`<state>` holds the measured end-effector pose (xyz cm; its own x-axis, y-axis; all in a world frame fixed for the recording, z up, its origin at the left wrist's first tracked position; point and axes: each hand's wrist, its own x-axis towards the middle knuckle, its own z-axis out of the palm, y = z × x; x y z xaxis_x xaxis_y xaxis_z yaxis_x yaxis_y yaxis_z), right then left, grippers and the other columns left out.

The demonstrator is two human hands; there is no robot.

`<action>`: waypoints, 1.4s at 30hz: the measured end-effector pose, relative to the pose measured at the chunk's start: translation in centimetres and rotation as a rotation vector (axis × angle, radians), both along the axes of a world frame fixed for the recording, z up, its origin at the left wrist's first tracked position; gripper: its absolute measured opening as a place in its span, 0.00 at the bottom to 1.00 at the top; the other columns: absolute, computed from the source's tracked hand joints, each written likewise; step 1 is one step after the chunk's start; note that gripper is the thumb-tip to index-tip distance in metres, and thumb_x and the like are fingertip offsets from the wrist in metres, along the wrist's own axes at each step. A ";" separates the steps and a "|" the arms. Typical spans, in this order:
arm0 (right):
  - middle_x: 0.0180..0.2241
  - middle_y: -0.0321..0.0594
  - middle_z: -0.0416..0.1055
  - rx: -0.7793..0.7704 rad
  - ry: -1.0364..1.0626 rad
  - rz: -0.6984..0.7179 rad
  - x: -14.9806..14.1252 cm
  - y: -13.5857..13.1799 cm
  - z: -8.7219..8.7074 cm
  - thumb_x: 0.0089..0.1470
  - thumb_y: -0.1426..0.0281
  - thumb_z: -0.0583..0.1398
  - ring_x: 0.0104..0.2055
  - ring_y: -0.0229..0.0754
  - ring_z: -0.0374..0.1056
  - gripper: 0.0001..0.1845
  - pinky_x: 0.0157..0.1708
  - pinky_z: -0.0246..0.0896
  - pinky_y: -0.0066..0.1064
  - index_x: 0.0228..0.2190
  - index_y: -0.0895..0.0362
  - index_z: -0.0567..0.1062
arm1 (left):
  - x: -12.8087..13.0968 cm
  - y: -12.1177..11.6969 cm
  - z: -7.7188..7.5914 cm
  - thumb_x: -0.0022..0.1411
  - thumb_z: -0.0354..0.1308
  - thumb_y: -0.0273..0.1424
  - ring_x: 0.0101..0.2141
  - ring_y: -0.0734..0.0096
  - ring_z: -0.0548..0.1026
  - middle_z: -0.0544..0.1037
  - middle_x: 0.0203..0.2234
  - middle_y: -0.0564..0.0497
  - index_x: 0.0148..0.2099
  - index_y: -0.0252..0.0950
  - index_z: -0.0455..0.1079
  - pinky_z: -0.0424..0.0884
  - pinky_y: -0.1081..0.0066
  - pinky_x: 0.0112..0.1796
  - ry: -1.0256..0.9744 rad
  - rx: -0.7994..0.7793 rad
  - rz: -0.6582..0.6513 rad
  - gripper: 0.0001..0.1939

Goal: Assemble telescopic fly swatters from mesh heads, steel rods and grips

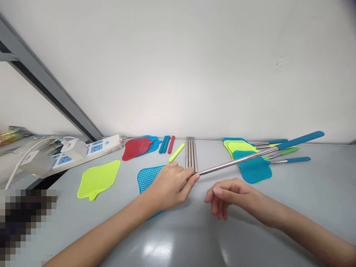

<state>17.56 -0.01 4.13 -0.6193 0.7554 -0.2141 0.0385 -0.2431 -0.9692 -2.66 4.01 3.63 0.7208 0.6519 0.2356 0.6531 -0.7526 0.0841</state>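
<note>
My left hand (174, 185) is closed around the thin end of a telescopic metal rod (233, 162), which slants up to the right and ends in a blue handle sleeve (302, 141). Behind that hand is a blue mesh fly swatter head (148, 176), partly covered; whether it joins the rod I cannot tell. My right hand (230, 196) hovers below the rod, fingers loosely bent and apart, holding nothing. Several bare metal rods (191, 152) lie side by side just beyond my left hand. Near them are a yellow sleeve (176, 152), a red sleeve (171, 144) and two blue sleeves (164, 144).
Fly swatters with heads and handles (254, 168) are piled at the right. On the left lie a yellow swatter head (98, 179), a red one (136, 148) over blue ones, and a power strip (104, 147) with plugged-in adapters. A white wall (194, 74) rises behind the grey table (125, 237).
</note>
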 end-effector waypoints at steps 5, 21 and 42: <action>0.26 0.39 0.67 -0.019 0.022 -0.081 0.6 1.5 -1.6 0.51 0.59 0.54 0.26 0.35 0.62 0.18 0.27 0.57 0.28 0.37 0.60 0.72 | 0.3 -0.3 0.0 0.63 0.38 0.32 0.17 0.76 0.58 0.62 0.14 0.56 0.24 0.35 0.58 0.53 0.70 0.26 -0.026 -0.003 -0.021 0.17; 0.10 0.35 0.56 0.136 0.036 -0.364 1.0 2.0 -5.1 0.52 0.64 0.50 0.18 0.36 0.56 0.25 0.22 0.48 0.28 0.08 0.59 0.66 | -0.5 0.8 -0.4 0.62 0.43 0.35 0.29 0.74 0.65 0.68 0.25 0.54 0.28 0.35 0.64 0.56 0.68 0.39 -0.093 -0.103 -0.038 0.14; 0.10 0.31 0.54 -0.143 0.234 -0.440 1.0 2.8 -5.0 0.53 0.56 0.48 0.15 0.33 0.56 0.27 0.20 0.49 0.26 0.14 0.59 0.66 | -3.4 4.6 -1.8 0.49 0.56 0.43 0.31 0.66 0.73 0.72 0.35 0.47 0.48 0.38 0.58 0.70 0.67 0.30 -0.955 -1.175 0.678 0.25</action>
